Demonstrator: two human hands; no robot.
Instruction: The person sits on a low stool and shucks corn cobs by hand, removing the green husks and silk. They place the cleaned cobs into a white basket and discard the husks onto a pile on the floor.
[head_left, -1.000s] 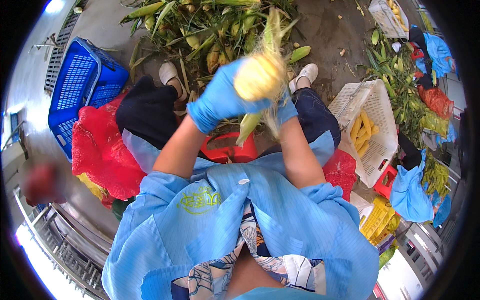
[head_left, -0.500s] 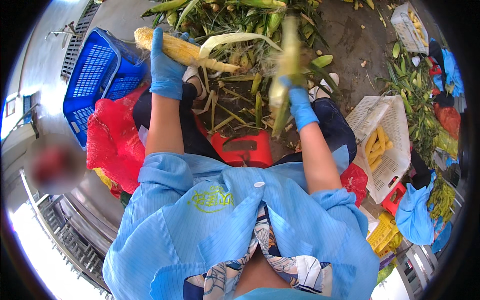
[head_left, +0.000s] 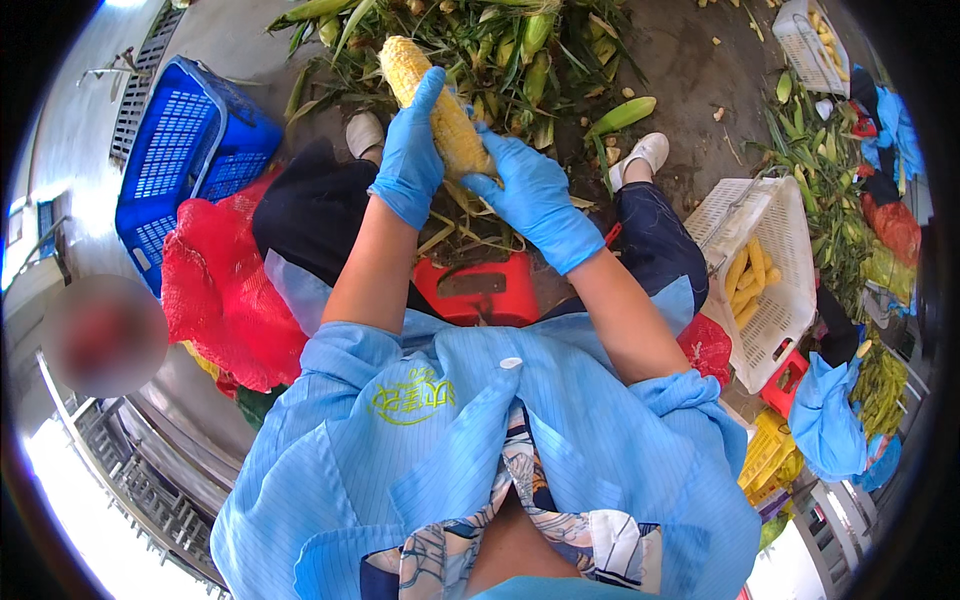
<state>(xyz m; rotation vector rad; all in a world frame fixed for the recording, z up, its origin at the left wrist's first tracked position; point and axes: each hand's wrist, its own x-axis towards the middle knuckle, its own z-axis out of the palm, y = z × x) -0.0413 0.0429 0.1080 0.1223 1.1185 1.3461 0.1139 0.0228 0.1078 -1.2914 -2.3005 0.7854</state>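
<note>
A husked corn cob (head_left: 455, 135) with pale yellow kernels slants in front of me, its tip up and to the left. Wrapped around its middle is my left hand (head_left: 412, 155), in a blue glove. The gloved fingers of my right hand (head_left: 530, 195) close around the cob's lower end, hiding it. Beyond both hands lies a heap of green corn husks and leaves (head_left: 500, 50). One green husk-covered ear (head_left: 622, 116) rests on the floor to the right of the heap.
At the left stands a blue plastic crate (head_left: 165, 150) beside a red mesh sack (head_left: 225, 290). A white crate (head_left: 715, 225) on the right holds peeled cobs (head_left: 750, 280). Between my legs is a red plastic stool (head_left: 515, 285). Another white crate (head_left: 790, 40) stands far right.
The cob has moved right and turned more upright with my left hand. My right hand has let go of the blurred green husk and come left onto the cob's lower end; the pale hanging husk is gone.
</note>
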